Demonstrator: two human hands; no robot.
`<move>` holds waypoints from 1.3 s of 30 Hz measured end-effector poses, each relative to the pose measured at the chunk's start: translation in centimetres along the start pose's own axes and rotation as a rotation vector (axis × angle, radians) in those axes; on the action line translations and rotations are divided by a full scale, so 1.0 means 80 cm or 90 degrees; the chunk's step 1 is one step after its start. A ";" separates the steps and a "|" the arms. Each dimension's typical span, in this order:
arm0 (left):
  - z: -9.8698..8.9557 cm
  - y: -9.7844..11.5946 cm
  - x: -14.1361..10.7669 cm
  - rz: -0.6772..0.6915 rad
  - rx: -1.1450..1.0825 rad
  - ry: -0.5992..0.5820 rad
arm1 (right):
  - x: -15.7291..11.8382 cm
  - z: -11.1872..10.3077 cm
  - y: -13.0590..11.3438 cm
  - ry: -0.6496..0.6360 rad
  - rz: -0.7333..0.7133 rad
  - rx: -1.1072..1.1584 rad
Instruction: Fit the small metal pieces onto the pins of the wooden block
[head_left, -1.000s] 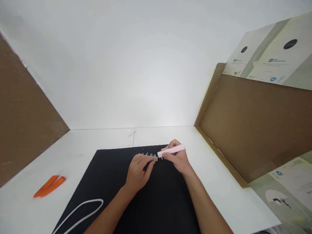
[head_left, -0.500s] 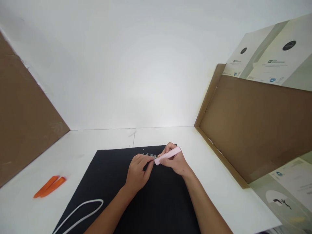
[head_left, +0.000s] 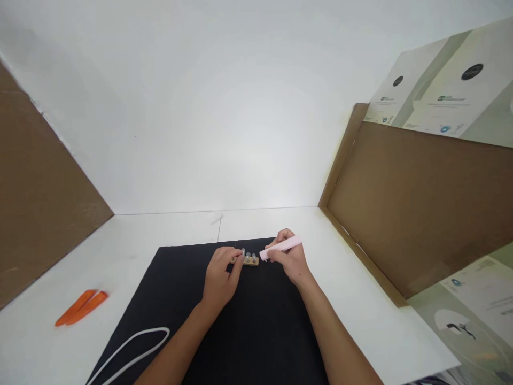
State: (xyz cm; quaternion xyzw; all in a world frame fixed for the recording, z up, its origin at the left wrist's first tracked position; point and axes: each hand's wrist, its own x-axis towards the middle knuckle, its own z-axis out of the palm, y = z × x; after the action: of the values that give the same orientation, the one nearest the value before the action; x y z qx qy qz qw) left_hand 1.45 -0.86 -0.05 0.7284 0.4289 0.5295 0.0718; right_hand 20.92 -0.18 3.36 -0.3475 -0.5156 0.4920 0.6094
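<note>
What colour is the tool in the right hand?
The tool is pale pink, clearest in the head view.

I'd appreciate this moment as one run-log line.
left hand: fingertips at tan strip | right hand: holding pink tool beside strip's right end | black mat: beneath strip | orange items: left of mat

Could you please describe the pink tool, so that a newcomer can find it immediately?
Find the black mat on the white table. Above its far part, the right hand holds the pink tool. It is a long bar, the only pink thing here.
</note>
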 end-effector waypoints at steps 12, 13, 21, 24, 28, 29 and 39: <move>-0.012 -0.051 0.010 -0.279 0.293 -0.153 | 0.011 -0.008 0.007 0.118 0.068 0.008; -0.013 -0.052 0.010 -0.285 0.314 -0.161 | 0.012 -0.008 0.007 0.121 0.069 0.008; -0.023 -0.047 0.017 -0.350 0.288 -0.221 | 0.012 -0.008 0.006 0.114 0.086 -0.004; -0.021 -0.048 0.016 -0.351 0.280 -0.216 | 0.013 -0.009 0.006 0.114 0.088 -0.012; -0.020 -0.048 0.015 -0.337 0.270 -0.212 | 0.013 -0.010 0.008 0.114 0.090 -0.013; -0.022 -0.046 0.016 -0.339 0.266 -0.209 | 0.013 -0.010 0.008 0.115 0.090 -0.014; -0.032 0.011 0.005 -0.314 0.302 -0.375 | 0.014 -0.013 0.009 0.105 0.093 -0.016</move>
State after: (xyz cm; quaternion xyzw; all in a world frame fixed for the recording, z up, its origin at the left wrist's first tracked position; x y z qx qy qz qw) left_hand -0.19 -2.01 1.80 0.7207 0.6601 0.1536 0.1460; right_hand 21.73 1.21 2.76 -0.4310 -0.4430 0.4980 0.6082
